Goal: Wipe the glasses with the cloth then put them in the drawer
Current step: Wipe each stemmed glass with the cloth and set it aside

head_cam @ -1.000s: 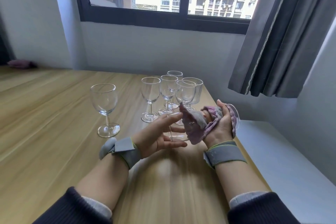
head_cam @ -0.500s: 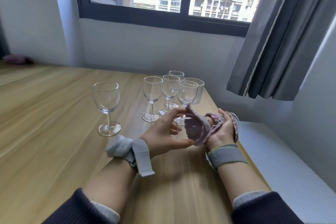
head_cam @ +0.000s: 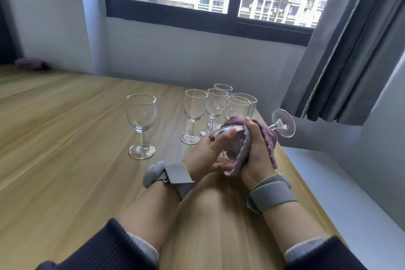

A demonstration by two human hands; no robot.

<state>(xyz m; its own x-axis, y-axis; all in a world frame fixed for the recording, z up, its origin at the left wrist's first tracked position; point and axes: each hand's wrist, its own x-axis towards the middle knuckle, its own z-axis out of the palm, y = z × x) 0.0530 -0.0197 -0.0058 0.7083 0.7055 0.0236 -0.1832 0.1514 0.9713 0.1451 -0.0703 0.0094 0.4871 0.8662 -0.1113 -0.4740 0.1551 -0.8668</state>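
1. Far to the left of the lone wine glass point(head_cam: 141, 126), against the wall, you have a small purple bundle point(head_cam: 32, 64) lying on the wooden table point(head_cam: 65, 138); it is too dim to say what it is.
2. Your lone wine glass stands upright on the table, well apart from the others.
3. To the right of the lone wine glass stands your cluster of glasses point(head_cam: 215, 108): four stemmed ones and a ribbed tumbler, close together near the table's right edge.
4. Nearer to you than the lone wine glass and to its right, your left hand point(head_cam: 210, 153) curls around the bowl of the held glass point(head_cam: 282, 126), thumb on top, fingers underneath at the rim end.
5. The held glass lies tilted on its side above the table, in front of the cluster, its stem and round foot pointing up and to the right, past the table edge.
6. Your purple cloth point(head_cam: 243, 149) is wrapped over the bowl, between your two hands, one corner hanging below.
7. Further right of the lone wine glass, your right hand point(head_cam: 256, 155) clamps the cloth against the bowl, fingers closed round it. Both wrists wear grey bands.
8. Furthest right of the lone wine glass, a grey curtain point(head_cam: 350, 50) hangs beside the dark-framed window point(head_cam: 232, 22).
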